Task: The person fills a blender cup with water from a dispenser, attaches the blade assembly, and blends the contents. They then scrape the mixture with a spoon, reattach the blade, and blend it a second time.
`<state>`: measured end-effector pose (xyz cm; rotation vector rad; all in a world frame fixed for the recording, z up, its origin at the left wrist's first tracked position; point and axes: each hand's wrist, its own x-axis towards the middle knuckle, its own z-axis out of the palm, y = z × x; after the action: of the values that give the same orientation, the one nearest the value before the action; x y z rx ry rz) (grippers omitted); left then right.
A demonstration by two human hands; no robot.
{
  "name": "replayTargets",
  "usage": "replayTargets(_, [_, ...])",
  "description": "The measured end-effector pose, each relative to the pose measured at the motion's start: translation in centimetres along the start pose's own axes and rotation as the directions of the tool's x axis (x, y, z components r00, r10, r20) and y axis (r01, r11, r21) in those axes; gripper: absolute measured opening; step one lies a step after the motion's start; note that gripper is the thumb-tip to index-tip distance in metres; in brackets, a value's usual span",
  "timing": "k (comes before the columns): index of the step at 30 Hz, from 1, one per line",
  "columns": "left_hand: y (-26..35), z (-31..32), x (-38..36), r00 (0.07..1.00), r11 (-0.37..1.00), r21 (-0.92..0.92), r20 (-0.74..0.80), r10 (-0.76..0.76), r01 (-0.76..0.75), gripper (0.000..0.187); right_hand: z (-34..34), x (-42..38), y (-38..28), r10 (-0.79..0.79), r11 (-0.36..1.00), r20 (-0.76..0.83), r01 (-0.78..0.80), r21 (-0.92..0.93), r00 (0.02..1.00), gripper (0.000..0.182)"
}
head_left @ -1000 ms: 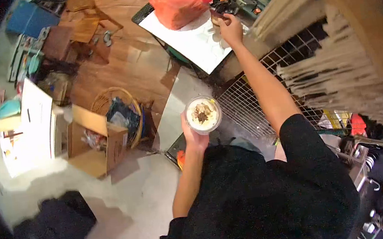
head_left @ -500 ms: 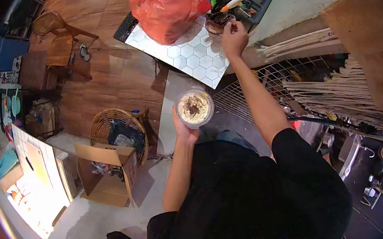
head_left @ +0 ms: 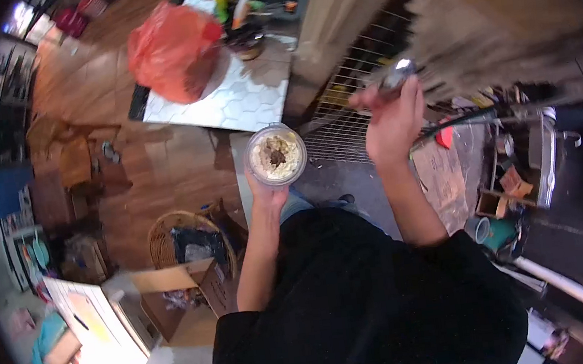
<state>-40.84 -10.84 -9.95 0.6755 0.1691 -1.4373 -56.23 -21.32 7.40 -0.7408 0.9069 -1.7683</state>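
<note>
Clear plastic cup (head_left: 276, 156): the left hand (head_left: 267, 190) is gripping it from below, out in front of the chest, with pale food and a dark topping showing inside.
Right hand (head_left: 391, 122): it is closing around a small shiny metal thing (head_left: 396, 75), raised beside the wire rack (head_left: 343, 129).
Spill risk: the cup is sitting open-topped over the floor; a tilt or jolt could likely be tipping food out.
Drop risk: the metal thing is looking lightly pinched and could be slipping.
Hard to tell: motion blur is hiding what the metal thing is; the tiled counter (head_left: 232, 99) with its red bag (head_left: 172, 48) is lying well apart.
</note>
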Motion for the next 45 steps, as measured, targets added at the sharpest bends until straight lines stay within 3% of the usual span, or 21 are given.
replayTargets(2, [-2.6,1.4,0.0,0.998,0.998,0.037,0.023,-0.058,0.057,0.056,-8.7,-1.2,-2.5,0.286,0.932,0.149,-0.311,0.185,0.946,0.028])
replayTargets(5, [-7.7,6.7,-1.3,0.979,0.982,0.086,0.107,-0.175,0.167,0.051,-18.5,-4.1,-6.5,0.412,0.863,0.037,-0.403,0.306,0.910,0.021])
replayTargets(6, [-10.0,8.1,0.3,0.979,0.976,0.103,0.046,-0.200,0.194,0.049,-21.2,-3.3,-5.9,0.534,0.832,-0.101,-0.499,0.243,0.840,0.015])
replayTargets(7, [-12.5,9.6,-1.3,0.957,0.953,0.240,0.176,-0.229,0.184,0.046,-24.1,-5.4,-8.3,0.598,0.801,-0.214,-0.562,0.208,0.772,0.011])
replayTargets(10, [-20.9,15.2,-6.7,0.909,0.880,0.343,0.140,-0.393,0.328,0.041,-31.1,-10.5,-14.1,0.631,0.776,-0.339,-0.562,0.288,0.698,0.015])
replayTargets(12, [-27.3,16.5,-9.6,0.862,0.828,0.442,0.199,-0.465,0.345,0.043,-35.3,-14.7,-18.2,0.543,0.839,-0.362,-0.487,0.242,0.757,0.032])
replayTargets(14, [-33.6,18.3,-5.7,0.841,0.799,0.401,0.112,-0.529,0.449,0.045,-38.7,-12.6,-18.4,0.649,0.714,-0.047,-0.587,0.383,0.759,0.039])
replayTargets(15, [-36.4,18.7,-5.9,0.813,0.767,0.465,0.151,-0.562,0.443,0.050,-38.4,-12.7,-20.5,0.652,0.753,-0.183,-0.599,0.274,0.736,0.034])
replayTargets(16, [-38.8,19.9,-7.0,0.776,0.730,0.493,0.160,-0.610,0.473,0.050,-39.7,-13.2,-21.8,0.618,0.781,-0.229,-0.553,0.291,0.752,0.034])
replayTargets(17, [-40.6,21.1,-8.7,0.729,0.654,0.585,0.148,-0.668,0.480,0.053,-41.2,-13.9,-23.1,0.418,0.886,-0.391,-0.463,-0.023,0.820,0.034])
replayTargets(19, [-44.6,23.0,-11.1,0.666,0.531,0.745,0.159,-0.729,0.403,0.059,-43.5,-14.0,-26.0,-0.051,0.784,-0.526,-0.292,-0.548,0.849,0.035])
replayTargets(20, [-47.7,22.7,-13.1,0.647,0.496,0.765,0.138,-0.750,0.411,0.059,-46.4,-14.8,-28.9,-0.128,0.687,-0.545,-0.322,-0.651,0.829,0.026])
replayTargets(22, [-51.7,23.8,-14.0,0.616,0.375,0.839,0.062,-0.785,0.394,0.059,-48.4,-12.6,-33.6,-0.500,0.102,-0.165,-0.132,-0.986,0.850,0.019])
replayTargets(25, [-57.8,24.8,-16.1,0.521,0.292,0.888,0.070,-0.850,0.356,0.057,-49.3,-10.9,-41.1,-0.316,-0.265,-0.248,-0.336,-0.904,0.916,0.027])
replayTargets(26, [-59.9,24.6,-17.9,0.482,0.257,0.901,0.063,-0.874,0.348,0.057,-50.7,-11.3,-42.9,-0.338,-0.260,-0.281,-0.376,-0.889,0.898,0.027])
replayTargets(29, [-66.4,25.0,-21.2,0.409,0.227,0.898,0.059,-0.911,0.377,0.053,-56.3,-10.6,-45.9,-0.229,-0.567,-0.166,-0.270,-0.778,0.959,0.052])
replayTargets(36, [-83.0,27.6,-24.7,0.361,0.192,0.927,0.066,-0.930,0.323,0.046,-68.2,-7.5,-51.0,-0.253,-0.621,-0.392,-0.459,-0.635,0.884,0.050])
replayTargets(38, [-87.8,28.1,-25.9,0.295,0.197,0.933,0.105,-0.950,0.302,0.044,-70.2,-6.8,-53.6,-0.072,-0.569,-0.666,-0.579,-0.584,0.742,0.050])
replayTargets(40, [-91.1,29.5,-27.7,0.242,0.098,0.940,0.016,-0.970,0.327,0.042,-72.4,-7.2,-56.2,-0.092,-0.451,-0.688,-0.647,-0.615,0.719,0.049])
replayTargets(42, [-93.8,30.8,-30.3,0.210,0.054,0.966,0.000,-0.978,0.252,0.046,-74.8,-7.5,-58.1,-0.332,-0.488,-0.527,-0.621,-0.614,0.782,0.052])
replayTargets(45, [-98.8,31.8,-33.6,0.097,-0.089,0.975,-0.110,-0.989,0.203,0.056,-78.8,-7.8,-60.6,-0.406,-0.482,-0.493,-0.639,-0.599,0.769,0.051])
